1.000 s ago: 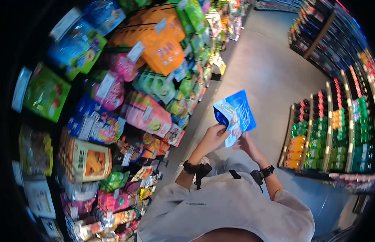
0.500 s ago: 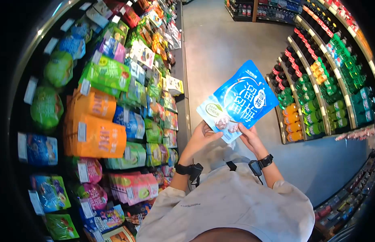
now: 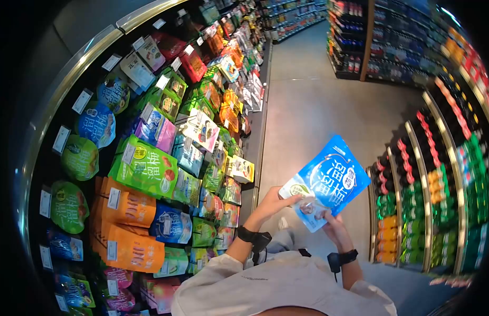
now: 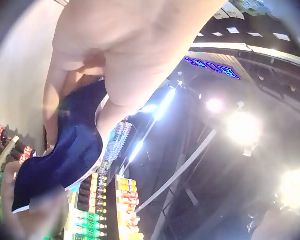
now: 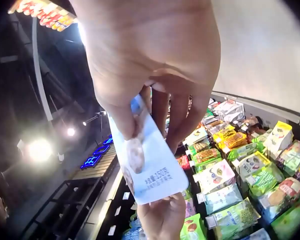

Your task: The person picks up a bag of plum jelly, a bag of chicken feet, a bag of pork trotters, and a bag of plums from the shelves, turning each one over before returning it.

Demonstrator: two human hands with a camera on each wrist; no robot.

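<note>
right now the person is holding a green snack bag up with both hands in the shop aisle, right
Not quite: the snack bag is blue, not green, as the head view shows. The rest stands: the left hand and the right hand both grip its lower edge in the shop aisle. Green bags hang only on the shelf.

Head view: bright, even shop light; strong fisheye bend, shelves (image 3: 165, 158) curve, corners go black; floor (image 3: 313, 116) shows soft sheen, faint shadows. Left wrist view: dim, ceiling lamps (image 4: 242, 127) flare w/ heavy glare; hand close & blurred. Right wrist view: backlit, lamp (image 5: 40, 149) blooms at left; hand out of focus, pouch (image 5: 147, 165) print soft.
</note>
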